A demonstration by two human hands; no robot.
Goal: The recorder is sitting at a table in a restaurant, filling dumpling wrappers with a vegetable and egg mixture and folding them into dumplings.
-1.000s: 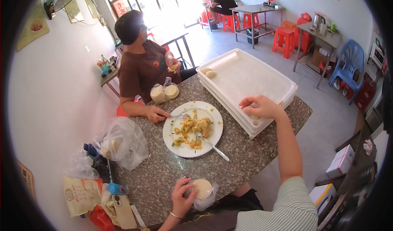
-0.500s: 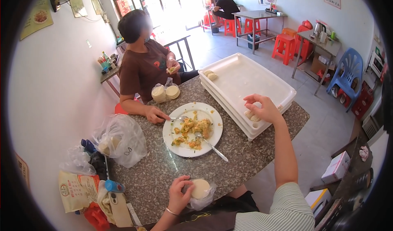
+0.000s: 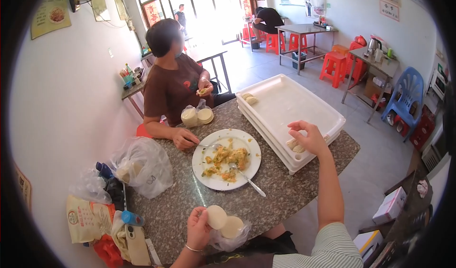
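My left hand (image 3: pixel 197 233) pinches one round dumpling wrapper (image 3: pixel 217 217) between thumb and fingers. It is raised beside a stack of wrappers (image 3: pixel 232 227) in a clear plastic bag near the table's front edge. Over the near corner of a white tray (image 3: pixel 285 106) hovers my right hand (image 3: pixel 311 140), fingers bent and apart, with nothing visible in it. Folded dumplings (image 3: pixel 296 147) lie under that hand, partly hidden by it. Between my hands and the co-worker, a white plate (image 3: pixel 223 188) carries chopped yellow-green filling (image 3: pixel 232 157), with a spoon (image 3: pixel 254 186) resting in it.
Across the table's left side, a seated co-worker (image 3: pixel 168 87) holds another spoon and a filled wrapper. More wrapper stacks (image 3: pixel 205 115) stand nearby. Plastic bags (image 3: pixel 147 166), a phone (image 3: pixel 137 244) and a blue-capped container (image 3: pixel 132 218) crowd the left edge. Further dumplings (image 3: pixel 249 98) sit in the tray's far corner.
My left hand has lifted a single wrapper off the stack and moved slightly left. My right hand stays over the tray corner. The view has tilted up a little.
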